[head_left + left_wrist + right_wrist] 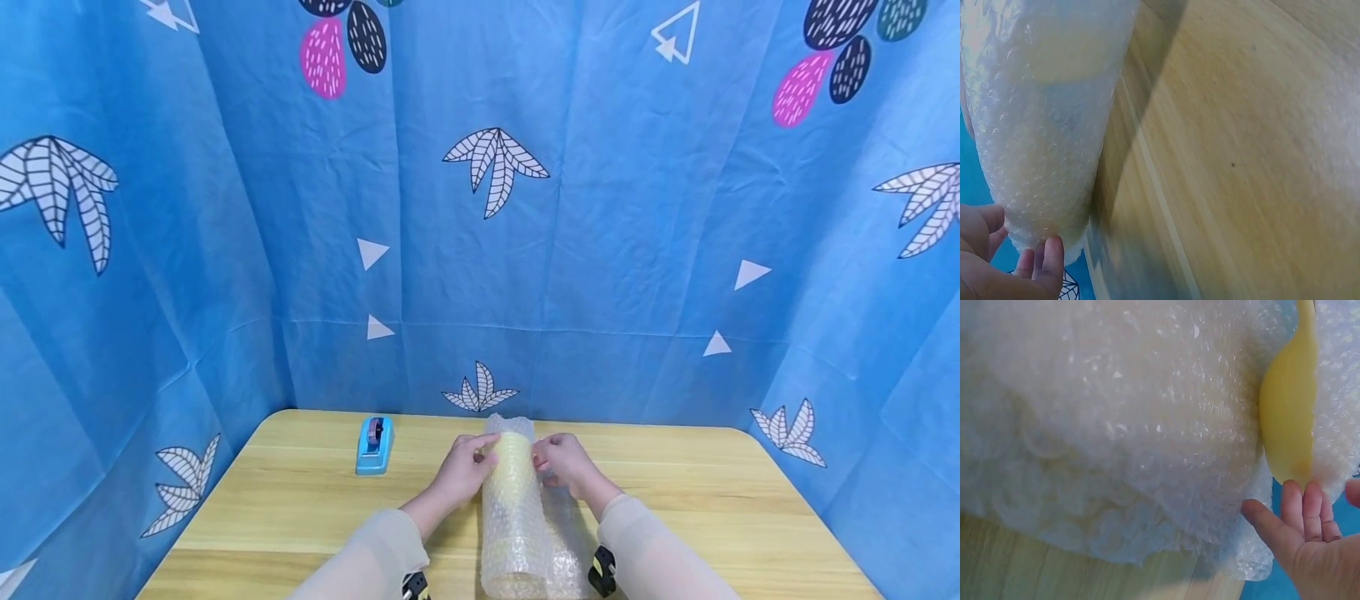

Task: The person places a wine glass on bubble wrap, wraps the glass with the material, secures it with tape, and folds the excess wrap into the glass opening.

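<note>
A smooth yellow object (1288, 412), rounded with a narrower neck, lies inside clear bubble wrap (513, 542). Its yellow shows through the rolled film, and its full shape is hidden. My left hand (463, 468) holds the far end of the roll from the left; thumb and fingertips rest against the film in the left wrist view. On the right side of that end, my right hand (567, 463) has its fingers bent at the edge of the wrap. In the right wrist view its fingertips lie close under the yellow object, beside the film.
A blue tape dispenser (374, 446) stands on the wooden table (300, 500), left of the hands. A loose flap of film (566, 542) spreads to the right of the roll. A blue patterned cloth (480, 275) hangs behind and on both sides.
</note>
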`<action>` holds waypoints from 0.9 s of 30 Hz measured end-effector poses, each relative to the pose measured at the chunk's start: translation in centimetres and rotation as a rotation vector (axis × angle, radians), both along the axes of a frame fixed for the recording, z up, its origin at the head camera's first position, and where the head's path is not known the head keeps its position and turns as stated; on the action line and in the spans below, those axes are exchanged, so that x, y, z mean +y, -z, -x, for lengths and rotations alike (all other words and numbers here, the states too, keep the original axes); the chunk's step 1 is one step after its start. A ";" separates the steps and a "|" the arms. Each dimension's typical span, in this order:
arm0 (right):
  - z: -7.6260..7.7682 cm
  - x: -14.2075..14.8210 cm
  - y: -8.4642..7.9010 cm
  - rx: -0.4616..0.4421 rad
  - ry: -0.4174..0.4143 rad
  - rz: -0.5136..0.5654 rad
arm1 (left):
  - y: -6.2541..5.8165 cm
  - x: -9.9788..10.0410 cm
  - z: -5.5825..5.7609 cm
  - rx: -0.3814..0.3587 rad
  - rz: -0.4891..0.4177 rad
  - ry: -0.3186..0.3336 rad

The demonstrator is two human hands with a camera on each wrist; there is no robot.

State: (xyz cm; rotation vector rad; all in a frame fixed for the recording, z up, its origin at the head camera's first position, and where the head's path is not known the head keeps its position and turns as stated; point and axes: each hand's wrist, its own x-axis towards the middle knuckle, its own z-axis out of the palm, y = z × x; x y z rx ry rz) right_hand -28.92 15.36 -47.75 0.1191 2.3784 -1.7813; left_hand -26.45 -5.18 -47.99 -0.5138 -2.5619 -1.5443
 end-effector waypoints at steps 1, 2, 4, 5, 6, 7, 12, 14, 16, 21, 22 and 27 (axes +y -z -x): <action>0.0 0.0 0.0 -0.005 0.001 0.006 | 0.0 0.0 0.0 -0.005 0.000 -0.003; 0.0 -0.1 0.0 -0.008 0.001 0.010 | 0.0 0.1 0.0 -0.010 -0.003 -0.004; -0.1 -0.2 -0.1 -0.018 0.008 0.007 | 0.0 0.1 0.0 -0.016 -0.005 -0.004; -0.2 -0.2 -0.2 -0.020 0.010 0.002 | 0.0 0.1 0.0 -0.013 -0.008 -0.002; -0.3 -0.3 -0.2 -0.019 0.012 -0.004 | 0.0 0.2 0.0 -0.009 -0.010 0.000; -0.3 -0.3 -0.3 -0.017 0.017 -0.010 | 0.1 0.2 0.0 -0.002 -0.011 0.002; -0.6 -0.8 -0.6 -0.027 0.047 -0.037 | 0.5 0.3 0.2 0.012 -0.020 -0.005; -0.7 -0.9 -0.7 -0.038 0.060 -0.050 | 0.7 0.4 0.3 0.008 -0.019 -0.018; -0.7 -1.0 -0.8 -0.047 0.074 -0.063 | 0.8 0.5 0.4 0.001 -0.018 -0.028; -0.6 -1.0 -0.8 -0.062 0.073 -0.089 | 0.7 0.6 0.5 -0.021 -0.035 -0.040; -0.6 -0.9 -0.8 -0.066 0.068 -0.093 | 0.6 0.6 0.5 -0.030 -0.042 -0.041; -0.6 -0.7 -1.1 -0.088 0.039 -0.094 | 0.5 0.6 0.5 -0.022 -0.056 -0.035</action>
